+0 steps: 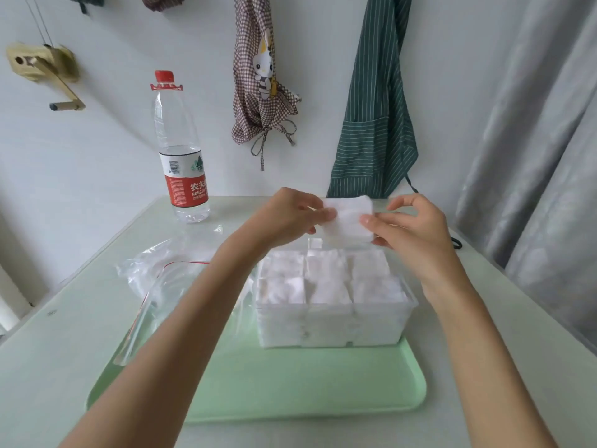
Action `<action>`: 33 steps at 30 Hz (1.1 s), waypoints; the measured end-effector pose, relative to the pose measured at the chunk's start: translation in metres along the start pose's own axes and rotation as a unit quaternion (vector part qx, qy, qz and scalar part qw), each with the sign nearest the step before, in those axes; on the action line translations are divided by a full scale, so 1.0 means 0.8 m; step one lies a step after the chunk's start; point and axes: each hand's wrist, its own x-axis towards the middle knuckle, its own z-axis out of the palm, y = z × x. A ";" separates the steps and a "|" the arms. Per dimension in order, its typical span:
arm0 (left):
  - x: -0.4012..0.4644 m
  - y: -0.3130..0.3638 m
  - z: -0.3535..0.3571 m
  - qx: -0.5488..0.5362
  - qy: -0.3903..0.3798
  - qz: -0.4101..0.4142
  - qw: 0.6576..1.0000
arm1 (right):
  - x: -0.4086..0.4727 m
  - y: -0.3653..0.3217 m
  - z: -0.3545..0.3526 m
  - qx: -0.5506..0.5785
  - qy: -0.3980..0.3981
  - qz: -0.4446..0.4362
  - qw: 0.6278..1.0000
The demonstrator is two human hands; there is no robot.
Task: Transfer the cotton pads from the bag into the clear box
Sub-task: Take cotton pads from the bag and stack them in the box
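Here both hands, left hand (pixel 290 218) and right hand (pixel 410 227), pinch a white rectangular cotton pad stack (pixel 349 221).

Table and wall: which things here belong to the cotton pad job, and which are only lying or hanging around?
Job:
cotton pads, held by left hand and right hand
clear box
plastic bag
green tray

Not part of it:
water bottle
checked apron
striped apron
curtain

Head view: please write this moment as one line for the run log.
stage: loading | left hand + right hand: hold cotton pad stack above clear box | box: nearly full | bag: left of box
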 end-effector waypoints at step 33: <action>-0.025 -0.049 0.017 0.215 -0.137 0.016 0.967 | -0.008 0.018 0.001 -0.372 -0.285 0.049 0.882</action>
